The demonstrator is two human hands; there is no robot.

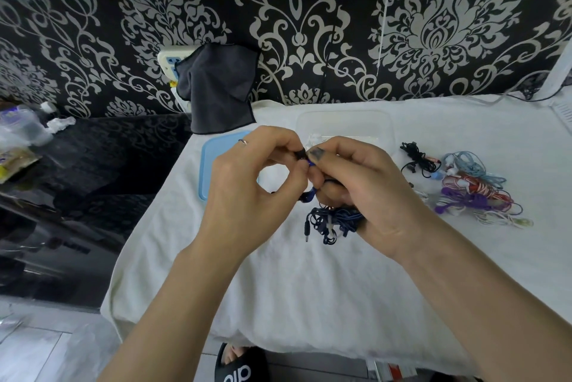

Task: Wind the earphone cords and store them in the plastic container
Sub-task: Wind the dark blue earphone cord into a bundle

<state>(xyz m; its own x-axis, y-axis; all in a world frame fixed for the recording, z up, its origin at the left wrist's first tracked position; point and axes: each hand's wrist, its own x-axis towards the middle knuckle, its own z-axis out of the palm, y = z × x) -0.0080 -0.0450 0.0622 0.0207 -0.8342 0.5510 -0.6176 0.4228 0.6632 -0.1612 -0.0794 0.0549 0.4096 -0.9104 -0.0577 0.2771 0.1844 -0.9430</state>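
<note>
Just above the white towel that covers the tabletop, both hands meet over a dark blue earphone cord. Its grip is shared: the left hand pinches a small black earbud end between thumb and forefinger, and the right hand pinches the blue cord right beside it, fingertips nearly touching those of the left. Below the right hand's grip the rest of the cord hangs in a loose tangle, its bulk gathered under the curled fingers and resting on the towel, with the jack plug dangling at the tangle's left edge.

Behind the two hands sits the clear plastic container (hard to make out against the white cloth), and behind the left hand lies its light blue lid, flat on the towel. To the right of the right hand, well apart from the grip, wait more earphones: a black set nearest, then a mixed heap of light blue, red-and-white and purple cords lying over one another.

Farther back, left of the container, a dark grey cloth hangs against the patterned wall.
</note>
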